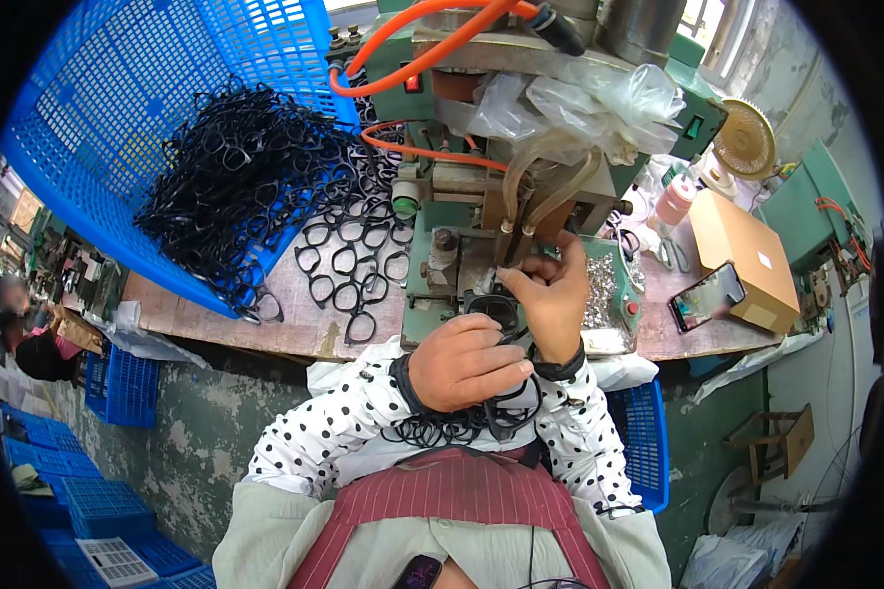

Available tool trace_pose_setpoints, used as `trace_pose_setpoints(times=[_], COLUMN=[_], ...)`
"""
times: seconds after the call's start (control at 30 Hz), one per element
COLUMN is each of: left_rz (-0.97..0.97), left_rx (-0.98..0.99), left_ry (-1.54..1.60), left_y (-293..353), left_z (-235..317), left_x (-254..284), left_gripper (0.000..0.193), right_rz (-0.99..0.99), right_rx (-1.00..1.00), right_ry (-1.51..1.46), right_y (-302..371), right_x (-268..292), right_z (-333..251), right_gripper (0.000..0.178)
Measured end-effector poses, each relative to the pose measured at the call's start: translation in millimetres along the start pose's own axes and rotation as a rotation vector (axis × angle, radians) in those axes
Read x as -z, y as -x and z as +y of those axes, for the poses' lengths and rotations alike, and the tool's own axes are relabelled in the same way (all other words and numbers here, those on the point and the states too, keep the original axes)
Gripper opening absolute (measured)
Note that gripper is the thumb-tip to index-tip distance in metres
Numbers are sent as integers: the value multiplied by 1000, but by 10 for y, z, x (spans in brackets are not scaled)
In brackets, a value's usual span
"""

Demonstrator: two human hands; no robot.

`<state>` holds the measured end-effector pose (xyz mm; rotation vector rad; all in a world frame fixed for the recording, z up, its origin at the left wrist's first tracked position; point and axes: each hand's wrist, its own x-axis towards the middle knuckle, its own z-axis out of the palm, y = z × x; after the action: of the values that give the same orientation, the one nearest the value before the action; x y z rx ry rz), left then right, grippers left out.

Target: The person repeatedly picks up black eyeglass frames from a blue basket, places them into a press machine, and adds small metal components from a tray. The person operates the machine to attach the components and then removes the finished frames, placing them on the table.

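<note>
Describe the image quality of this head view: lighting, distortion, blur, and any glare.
Head view: soft, even daylight, no hard shadows; strong fisheye bend curves the wooden bench edge and the blue crate, with a black vignette at the corners; both the left hand and the right hand holding black eyeglass frames look fairly sharp; the rim softens; mild glare on the clear plastic bag.
</note>
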<state>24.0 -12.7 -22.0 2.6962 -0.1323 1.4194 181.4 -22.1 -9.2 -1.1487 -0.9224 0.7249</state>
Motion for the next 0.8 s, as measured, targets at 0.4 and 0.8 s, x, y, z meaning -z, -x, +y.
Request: trace_pose_setpoints(times=[0.4, 0.8], left_rz=[-165, -192], left_rx=[-1, -14], left_ry=[200, 100], left_y=[30, 52], left_z=[-293, -266], left_x=[-93, -55], left_gripper=[48, 43], right_rz=[277, 133], right_rx=[101, 235], right_ry=[1012, 1020], right_y=[-377, -200], right_x=[1424, 1382], right_z=[779, 894], right_gripper=[30, 11])
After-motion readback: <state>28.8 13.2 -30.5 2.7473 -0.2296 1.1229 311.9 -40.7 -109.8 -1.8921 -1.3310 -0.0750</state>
